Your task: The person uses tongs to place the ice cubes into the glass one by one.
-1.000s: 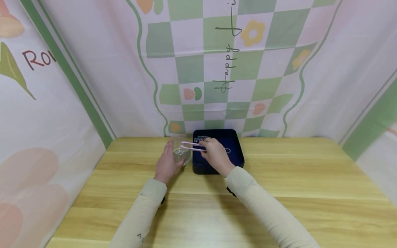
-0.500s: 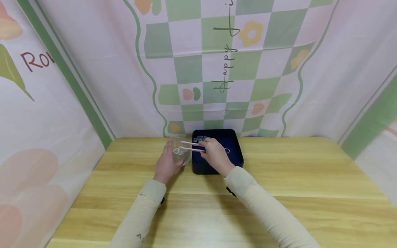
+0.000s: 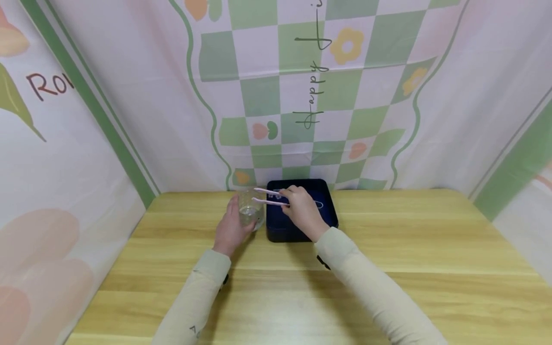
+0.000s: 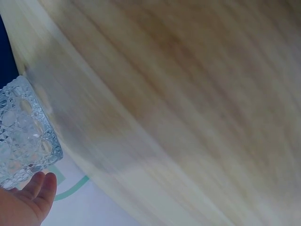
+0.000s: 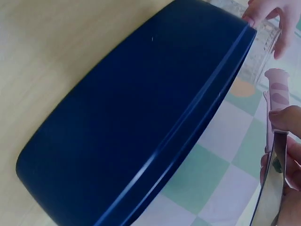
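Observation:
My left hand (image 3: pixel 230 229) grips a clear glass (image 3: pixel 250 216) from its left side, with thumb and fingers round the wall. The glass (image 4: pixel 23 136) shows a faceted, textured surface in the left wrist view. My right hand (image 3: pixel 303 211) holds a pair of tongs (image 3: pixel 272 202) with pink tips, pointing left. Those tips stand apart over the glass's mouth, nothing visible between them. In the right wrist view the tongs (image 5: pixel 269 193) have a shiny metal body, pinched between thumb and fingers. Beneath the right hand lies a dark blue open-topped box (image 3: pixel 280 235).
The box (image 5: pixel 117 103) stands just right of the glass, near the back edge of the wooden table (image 3: pixel 276 297). Behind it hangs a printed cloth (image 3: pixel 297 91) with green checks and flowers. White and green cloth panels also rise at both sides.
My right hand has lifted the tongs slightly up and back, and their tips are a bit farther apart than a second ago. The left hand and glass have stayed in place.

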Demonstrator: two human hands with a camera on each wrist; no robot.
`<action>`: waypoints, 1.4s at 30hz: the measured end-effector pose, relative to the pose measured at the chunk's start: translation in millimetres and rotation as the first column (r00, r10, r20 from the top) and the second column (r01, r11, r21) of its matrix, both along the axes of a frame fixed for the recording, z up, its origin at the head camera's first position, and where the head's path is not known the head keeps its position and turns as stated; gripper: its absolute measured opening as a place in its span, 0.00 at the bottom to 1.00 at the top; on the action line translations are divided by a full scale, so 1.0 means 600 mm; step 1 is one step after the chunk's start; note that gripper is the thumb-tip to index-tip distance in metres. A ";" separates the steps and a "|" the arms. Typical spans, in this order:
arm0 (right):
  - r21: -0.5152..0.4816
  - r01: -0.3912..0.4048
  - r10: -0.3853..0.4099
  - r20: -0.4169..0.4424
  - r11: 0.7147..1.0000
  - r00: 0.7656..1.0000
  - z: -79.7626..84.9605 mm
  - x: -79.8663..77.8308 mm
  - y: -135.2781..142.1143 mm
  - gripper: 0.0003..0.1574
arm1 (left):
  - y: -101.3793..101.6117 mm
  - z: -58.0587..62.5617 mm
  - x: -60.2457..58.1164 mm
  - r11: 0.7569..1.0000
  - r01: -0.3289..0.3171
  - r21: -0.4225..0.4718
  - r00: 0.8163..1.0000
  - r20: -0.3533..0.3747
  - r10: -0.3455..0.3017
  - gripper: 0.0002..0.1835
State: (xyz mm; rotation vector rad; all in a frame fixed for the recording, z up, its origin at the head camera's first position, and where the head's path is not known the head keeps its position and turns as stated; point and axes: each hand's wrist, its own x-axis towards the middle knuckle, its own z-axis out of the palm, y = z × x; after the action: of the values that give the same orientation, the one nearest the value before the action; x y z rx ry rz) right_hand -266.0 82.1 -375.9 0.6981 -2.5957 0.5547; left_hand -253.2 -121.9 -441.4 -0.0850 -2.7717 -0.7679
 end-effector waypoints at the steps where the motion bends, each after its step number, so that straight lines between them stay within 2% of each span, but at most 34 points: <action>1: -0.001 0.010 -0.010 -0.001 1.000 1.000 0.000 -0.003 0.002 0.22 | 0.000 0.000 -0.001 1.000 -0.002 -0.003 1.000 0.000 0.002 0.50; 7: -0.001 0.085 -0.084 0.062 0.996 0.995 0.006 -0.016 0.015 0.22 | -0.001 0.002 0.000 1.000 -0.008 -0.010 1.000 0.009 0.008 0.50; 12: 0.011 0.158 -0.158 0.142 0.987 0.977 0.007 -0.028 0.027 0.23 | 0.000 0.004 0.001 1.000 -0.014 -0.005 1.000 0.028 0.014 0.51; 16: 0.023 0.203 -0.204 0.165 0.979 0.965 0.000 -0.036 0.041 0.23 | -0.001 0.002 0.000 1.000 -0.013 -0.003 1.000 0.016 0.013 0.50; 24: 0.042 0.272 -0.275 0.136 0.961 0.952 -0.022 -0.047 0.068 0.19 | -0.001 -0.001 -0.002 1.000 -0.005 -0.012 1.000 -0.009 0.005 0.50; 35: 0.114 0.286 -0.294 0.060 0.951 0.954 -0.043 -0.054 0.076 0.11 | -0.002 0.003 0.000 1.000 -0.001 -0.020 1.000 0.010 0.001 0.50; 42: 0.103 0.305 -0.310 0.039 0.947 0.950 -0.051 -0.056 0.076 0.09 | 0.000 0.003 -0.001 1.000 -0.004 -0.020 1.000 0.018 0.004 0.51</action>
State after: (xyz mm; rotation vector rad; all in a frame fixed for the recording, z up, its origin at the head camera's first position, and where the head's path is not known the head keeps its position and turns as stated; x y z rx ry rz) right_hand -299.8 127.7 -406.8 0.2966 -2.7237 0.3574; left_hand -253.9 -122.2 -439.6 -0.0770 -2.7961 -0.7441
